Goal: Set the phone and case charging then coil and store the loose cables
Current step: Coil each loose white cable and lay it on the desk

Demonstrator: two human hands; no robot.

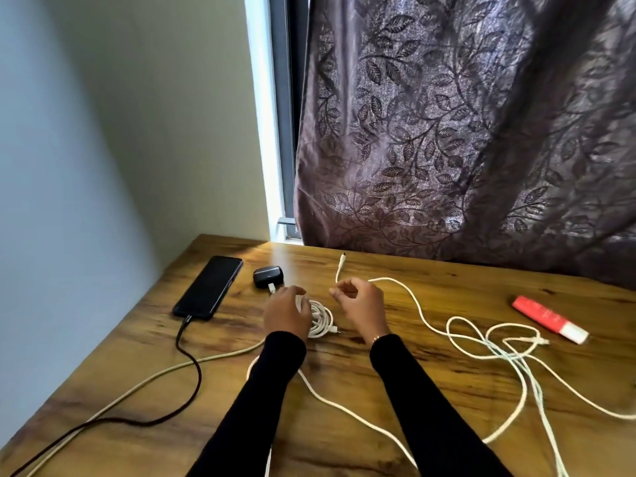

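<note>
Wooden table (pixel 430 297), grain finish, sitting against a dark leaf-patterned curtain (pixel 464 132) at the far edge; pale wall on the left. One red and white flat box (pixel 549 318) is lying far right, well apart from the hands.

One black phone (pixel 209 287) is lying far left, screen dark, with one black cable (pixel 192 366) plugged into its near end and running off toward the near left. One small dark rounded case (pixel 267 276) is sitting just right of the phone, a short white plug at its near side.

White cables: one coiled bundle (pixel 320 320) at centre, plus loose ones. Several strands are tangling in loops on the right (pixel 509 342); exact count cannot be told.

Left hand (pixel 287 313) is resting on the coiled bundle, fingers curling over it and partly hiding it. Right hand (pixel 359 304) is pinching a loose white cable (pixel 413 304) near its end between thumb and fingertips; the connector tip (pixel 341 260) is standing up beyond the hand, toward the curtain. Both sleeves are black.
</note>
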